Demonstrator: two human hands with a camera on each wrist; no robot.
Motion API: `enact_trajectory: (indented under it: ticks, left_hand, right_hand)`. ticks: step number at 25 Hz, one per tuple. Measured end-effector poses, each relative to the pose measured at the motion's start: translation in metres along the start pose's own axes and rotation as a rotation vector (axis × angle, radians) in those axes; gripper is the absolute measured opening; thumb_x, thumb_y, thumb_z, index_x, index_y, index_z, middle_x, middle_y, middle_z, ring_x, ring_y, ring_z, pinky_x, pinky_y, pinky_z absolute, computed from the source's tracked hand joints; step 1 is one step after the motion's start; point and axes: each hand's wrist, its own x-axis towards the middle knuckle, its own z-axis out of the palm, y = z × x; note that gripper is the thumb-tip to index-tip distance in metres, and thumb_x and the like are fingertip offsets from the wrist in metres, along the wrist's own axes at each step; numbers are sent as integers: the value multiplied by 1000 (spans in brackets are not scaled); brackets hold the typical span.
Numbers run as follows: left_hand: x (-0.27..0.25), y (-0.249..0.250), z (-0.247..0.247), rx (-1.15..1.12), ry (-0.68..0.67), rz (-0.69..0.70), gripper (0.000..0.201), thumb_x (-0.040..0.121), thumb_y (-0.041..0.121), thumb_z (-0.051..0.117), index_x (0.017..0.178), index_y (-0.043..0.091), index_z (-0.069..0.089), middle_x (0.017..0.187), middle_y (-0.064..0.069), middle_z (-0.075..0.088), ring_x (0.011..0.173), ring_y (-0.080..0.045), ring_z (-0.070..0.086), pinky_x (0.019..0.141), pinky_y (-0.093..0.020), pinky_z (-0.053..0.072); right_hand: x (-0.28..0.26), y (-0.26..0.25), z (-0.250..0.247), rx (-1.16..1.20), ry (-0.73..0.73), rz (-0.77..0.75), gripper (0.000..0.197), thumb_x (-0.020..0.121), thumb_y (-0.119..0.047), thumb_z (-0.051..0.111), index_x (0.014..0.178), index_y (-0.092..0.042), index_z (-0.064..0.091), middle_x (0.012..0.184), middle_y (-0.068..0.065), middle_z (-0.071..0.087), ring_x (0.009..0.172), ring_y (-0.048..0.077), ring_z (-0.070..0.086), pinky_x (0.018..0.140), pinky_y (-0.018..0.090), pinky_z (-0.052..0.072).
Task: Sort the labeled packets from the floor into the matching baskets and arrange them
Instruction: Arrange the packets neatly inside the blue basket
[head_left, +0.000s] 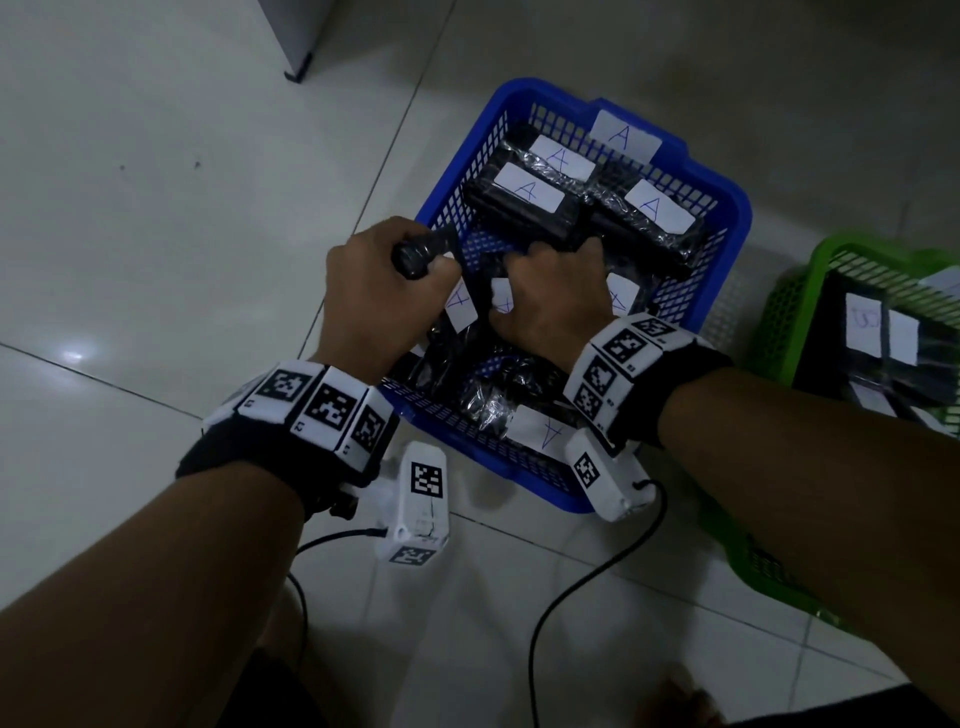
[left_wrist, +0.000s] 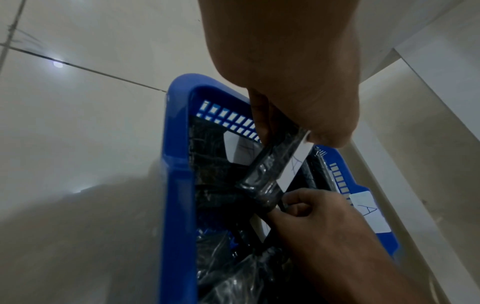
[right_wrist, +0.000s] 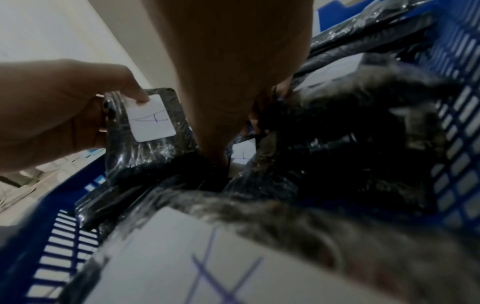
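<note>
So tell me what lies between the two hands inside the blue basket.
In the head view, between the left hand and right hand lies a black packet's white A label, inside the blue basket.

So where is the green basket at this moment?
In the head view the green basket stands on the floor at the right edge, beside the blue basket, behind the right forearm.

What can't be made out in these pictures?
- Right hand grip: fingertips buried among packets in the blue basket; head and right wrist views both hide them.
- Green basket: cut off by the head view's right edge; its labels are too blurred to read.
- Nearest packet in the right wrist view: badly blurred.
- Left hand: its fist hides the packet's end.
</note>
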Motion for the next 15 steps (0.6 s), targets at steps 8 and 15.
enact_trajectory:
  ticks: [8,15]
  left_hand:
    - [0,-2,0,23,-42,14,16,80,24,64,92,17,71,74,9,67,65,4,61,57,-3,44]
    - [-1,-2,1,21,-41,2,18,80,26,64,94,17,72,75,9,68,65,8,60,57,-2,42]
  right_hand:
    - [-7,9,14,7,-34,-93,68,75,-65,58,123,-17,53,133,5,49,112,23,55,98,47,28]
    - [-12,10,12,-5,46,-76,32,84,-36,64,111,-19,59,112,3,63,98,25,61,96,44,29]
